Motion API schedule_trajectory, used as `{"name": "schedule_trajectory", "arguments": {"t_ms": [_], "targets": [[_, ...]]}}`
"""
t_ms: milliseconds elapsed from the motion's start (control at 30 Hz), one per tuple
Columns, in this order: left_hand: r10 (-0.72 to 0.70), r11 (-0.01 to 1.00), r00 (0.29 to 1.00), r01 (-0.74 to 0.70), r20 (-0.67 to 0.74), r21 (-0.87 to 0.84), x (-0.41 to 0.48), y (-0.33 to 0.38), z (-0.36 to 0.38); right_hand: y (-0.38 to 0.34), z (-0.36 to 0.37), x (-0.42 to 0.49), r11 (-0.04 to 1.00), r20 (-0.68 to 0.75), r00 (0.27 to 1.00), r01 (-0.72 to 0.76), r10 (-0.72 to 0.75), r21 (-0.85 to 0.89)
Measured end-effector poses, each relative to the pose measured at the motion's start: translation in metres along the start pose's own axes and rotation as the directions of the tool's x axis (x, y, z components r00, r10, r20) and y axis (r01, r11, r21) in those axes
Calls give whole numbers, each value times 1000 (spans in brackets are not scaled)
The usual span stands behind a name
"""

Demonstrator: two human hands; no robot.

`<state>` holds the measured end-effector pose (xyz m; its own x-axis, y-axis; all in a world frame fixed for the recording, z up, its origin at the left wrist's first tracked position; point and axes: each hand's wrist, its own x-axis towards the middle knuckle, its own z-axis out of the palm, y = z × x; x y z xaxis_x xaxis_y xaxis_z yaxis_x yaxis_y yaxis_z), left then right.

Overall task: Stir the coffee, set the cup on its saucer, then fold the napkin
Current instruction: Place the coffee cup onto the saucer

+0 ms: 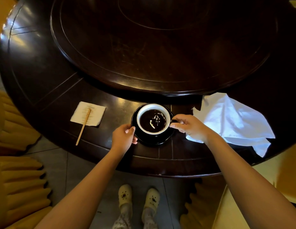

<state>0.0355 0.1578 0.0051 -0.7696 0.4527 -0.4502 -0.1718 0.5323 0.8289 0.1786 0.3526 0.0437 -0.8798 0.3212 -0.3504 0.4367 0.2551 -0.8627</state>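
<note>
Right hand (pixel 188 128): curled at the cup's handle, which is pinched between thumb and fingers; the wrist is seen over a near corner of the napkin.
Left hand (pixel 124 135): curled round the saucer's left edge — thumb laid at the rim, a fingertip seen lower along the same edge.
Cup (pixel 141 113): white inside, upright, seen in the middle of the saucer, handle turned right; whether it is fully set down cannot be told.
Coffee (pixel 152 120): dark, with glints of light on its surface.
Saucer (pixel 154 141): black, set on the tabletop between the two hands.
Napkin (pixel 231 123): white cloth, unfolded and rumpled, spread just right of the saucer.
Stirrer (pixel 83 126): a wooden stick left of the saucer — upper end laid on a paper square (pixel 94 111), lower end on bare wood.
Tabletop (pixel 61 116): dark polished wood, round, with a raised turntable (pixel 160 47) behind the cup.
Floor (pixel 81 166): grey tiles, where pale clogs (pixel 125 196) are seen.
</note>
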Motion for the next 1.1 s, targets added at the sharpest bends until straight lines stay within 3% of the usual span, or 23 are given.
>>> {"name": "schedule_trajectory", "arguments": {"t_ms": [333, 467, 567, 700, 767, 933, 1033, 1100], "targets": [[26, 999, 1000, -26, -5, -29, 0, -9, 1, 2, 1, 1, 999, -12, 1000, 3, -3, -34], [18, 1000, 997, -19, -69, -12, -9, -8, 4, 4, 1, 1, 1000, -40, 999, 15, -16, -24], [131, 989, 980, -119, -152, 87, -19, -15, 4, 6, 1, 2, 1000, -77, 997, 18, -19, -14], [483, 782, 871, -381, -92, 494, -36, -38, 3, 8, 4, 1, 999, -121, 993, -12, 8, -36], [550, 693, 833, -412, -63, 592, -47, -47, 6, 9, 5, 0, 1000, -143, 990, -22, 19, -15], [436, 553, 899, -302, 39, 777, -67, -71, 27, 13, 6, -12, 999, -245, 969, -39, 39, 5], [378, 495, 923, -259, 63, 830, -70, -75, 32, 19, 1, -31, 978, -398, 916, -27, -59, -207], [369, 466, 927, -251, 71, 848, -70, -75, 33, 30, -7, -46, 902, -496, 854, -81, -156, -424]]}}
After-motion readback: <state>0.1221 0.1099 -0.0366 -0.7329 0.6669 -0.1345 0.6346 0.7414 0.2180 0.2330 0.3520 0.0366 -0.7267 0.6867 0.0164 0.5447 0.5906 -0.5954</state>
